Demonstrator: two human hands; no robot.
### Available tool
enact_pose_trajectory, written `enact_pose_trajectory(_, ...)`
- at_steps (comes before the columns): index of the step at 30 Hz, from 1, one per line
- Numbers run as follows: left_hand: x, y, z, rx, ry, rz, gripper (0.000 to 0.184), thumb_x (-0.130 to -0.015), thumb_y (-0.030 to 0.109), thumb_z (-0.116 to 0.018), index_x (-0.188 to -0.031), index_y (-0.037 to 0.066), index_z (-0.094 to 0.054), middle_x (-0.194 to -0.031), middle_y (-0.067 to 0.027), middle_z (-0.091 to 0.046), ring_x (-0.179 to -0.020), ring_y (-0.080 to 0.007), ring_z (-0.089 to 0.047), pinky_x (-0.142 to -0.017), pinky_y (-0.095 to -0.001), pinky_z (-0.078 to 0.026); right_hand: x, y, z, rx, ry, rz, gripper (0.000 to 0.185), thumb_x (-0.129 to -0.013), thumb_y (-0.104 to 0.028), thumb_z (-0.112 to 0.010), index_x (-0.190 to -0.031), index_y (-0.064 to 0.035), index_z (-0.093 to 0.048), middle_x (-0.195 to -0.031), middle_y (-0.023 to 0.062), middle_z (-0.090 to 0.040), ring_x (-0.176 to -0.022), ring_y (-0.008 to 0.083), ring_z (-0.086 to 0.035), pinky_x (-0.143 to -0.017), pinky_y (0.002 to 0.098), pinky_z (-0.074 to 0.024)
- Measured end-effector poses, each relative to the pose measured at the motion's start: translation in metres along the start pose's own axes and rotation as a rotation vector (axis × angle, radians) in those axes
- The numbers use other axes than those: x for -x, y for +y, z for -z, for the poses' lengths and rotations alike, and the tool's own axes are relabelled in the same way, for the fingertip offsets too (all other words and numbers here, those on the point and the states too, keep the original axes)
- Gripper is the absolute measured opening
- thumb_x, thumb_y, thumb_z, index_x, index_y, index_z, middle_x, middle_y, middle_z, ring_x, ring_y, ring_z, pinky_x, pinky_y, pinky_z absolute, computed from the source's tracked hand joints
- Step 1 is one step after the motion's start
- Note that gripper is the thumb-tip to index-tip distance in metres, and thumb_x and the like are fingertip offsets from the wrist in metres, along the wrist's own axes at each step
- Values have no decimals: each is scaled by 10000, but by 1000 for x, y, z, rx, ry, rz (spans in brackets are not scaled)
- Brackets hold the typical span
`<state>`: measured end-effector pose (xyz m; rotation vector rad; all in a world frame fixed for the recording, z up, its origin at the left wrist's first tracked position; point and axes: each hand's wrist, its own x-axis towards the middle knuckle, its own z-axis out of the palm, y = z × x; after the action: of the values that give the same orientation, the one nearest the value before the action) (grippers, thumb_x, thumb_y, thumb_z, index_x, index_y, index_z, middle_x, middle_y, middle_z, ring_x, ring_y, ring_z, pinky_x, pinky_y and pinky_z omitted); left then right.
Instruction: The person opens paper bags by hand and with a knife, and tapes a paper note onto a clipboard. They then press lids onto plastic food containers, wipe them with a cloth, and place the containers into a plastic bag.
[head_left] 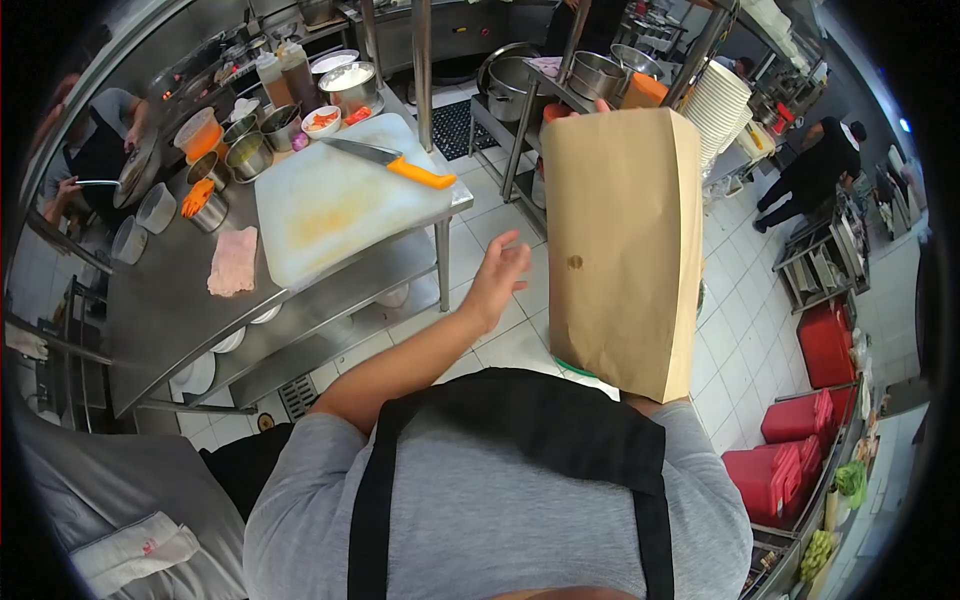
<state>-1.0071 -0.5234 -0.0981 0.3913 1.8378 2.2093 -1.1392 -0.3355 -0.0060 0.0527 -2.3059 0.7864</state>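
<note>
A flat bundle of brown paper bags (620,250), layered along its right edge and marked with a small dark stain, stands upright in front of my right side. My right hand (601,105) is mostly hidden behind it; only fingertips show over the top edge, with the forearm coming from under the bottom. My left hand (497,283) is empty, fingers loosely bent and apart, just left of the bundle without touching it. Part of a green rim (572,369) peeks out below the bags. Left of that hand, an orange-handled knife (400,163) lies on a white cutting board (330,235).
The steel table (170,300) also bears a pink folded cloth (233,262), metal containers (250,157) and squeeze bottles (272,80). Stacked white bowls (715,110) stand beyond the bags. Red bins (765,483) line the right. A person in black (820,165) stands at far right; another works at left.
</note>
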Motion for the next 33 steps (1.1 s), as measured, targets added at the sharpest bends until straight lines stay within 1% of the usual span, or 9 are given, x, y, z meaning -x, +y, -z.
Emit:
enact_pose_trajectory(2, -13, 9, 9, 382, -139, 261, 622, -905, 489, -488, -1351, 96, -305, -1290, -110, -437, -1200, -244, -397, -951, -407, -371, -6, 1, -10, 24, -20, -9, 340, -900, -231, -531, -1178, -36, -540, -1062, 115, -625, -978, 267, -602, -767, 342, -482)
enact_pose_trajectory(5, -23, 7, 7, 459, -125, 305, 586, -922, 498, -441, -1338, 96, -349, -1272, -82, -474, -1175, -219, -438, -946, -397, -383, 8, 1, -6, 56, -42, -10, 341, -899, -232, -531, -1179, -38, -539, -1066, 116, -623, -981, 267, -600, -770, 343, -480)
enact_pose_trajectory(6, -28, -2, 9, 657, -252, 223, 486, -935, 408, -475, -1306, 101, -408, -1224, -43, -520, -1130, -169, -485, -935, -358, -399, 21, 0, -1, 57, -58, -12, 342, -899, -232, -531, -1180, -38, -539, -1067, 116, -623, -983, 267, -599, -772, 344, -480)
enact_pose_trajectory(9, -26, -4, 24, 578, -193, 108, 407, -934, 335, -508, -1262, 99, -456, -1187, -16, -548, -1082, -140, -526, -908, -328, -421, 59, -2, 8, 58, -108, -18, 344, -898, -234, -532, -1182, -39, -538, -1070, 117, -621, -986, 267, -597, -775, 345, -479)
enact_pose_trajectory(13, -14, 8, 61, 419, 110, 36, 184, -943, 259, -506, -1021, 104, -566, -959, 30, -613, -857, -75, -565, -736, -262, -452, 66, -5, -11, 49, -139, -6, 347, -897, -235, -532, -1184, -41, -537, -1075, 118, -618, -991, 267, -594, -780, 346, -477)
enact_pose_trajectory(20, 25, 7, 142, 243, 479, -108, 223, -957, 235, -487, -779, 108, -532, -688, 58, -510, -623, -32, -441, -540, -222, -365, 83, -55, -29, -51, -232, 163, 351, -895, -238, -532, -1188, -44, -535, -1083, 120, -614, -1000, 267, -589, -788, 349, -474)
enact_pose_trajectory(27, 68, 22, 210, 173, 977, -226, 245, -964, 243, -465, -779, 98, -534, -715, 33, -549, -663, -53, -501, -596, -195, -398, 105, -113, -120, -244, -483, 349, 356, -894, -241, -533, -1191, -47, -533, -1091, 121, -609, -1008, 268, -584, -796, 352, -471)
enact_pose_trajectory(30, 99, 22, 246, 82, 1014, 85, 246, -966, 301, -446, -852, 112, -554, -797, -9, -610, -733, -101, -566, -657, -234, -439, 93, -117, -136, -273, -493, 371, 358, -893, -242, -533, -1193, -48, -533, -1095, 122, -607, -1012, 268, -582, -800, 353, -470)
enact_pose_trajectory(33, 100, 17, 241, 257, 857, 100, 256, -966, 354, -425, -936, 130, -545, -926, -53, -635, -828, -155, -598, -716, -297, -458, 83, -125, -155, -288, -509, 407, 360, -892, -244, -533, -1195, -49, -532, -1098, 123, -605, -1016, 268, -580, -803, 354, -469)
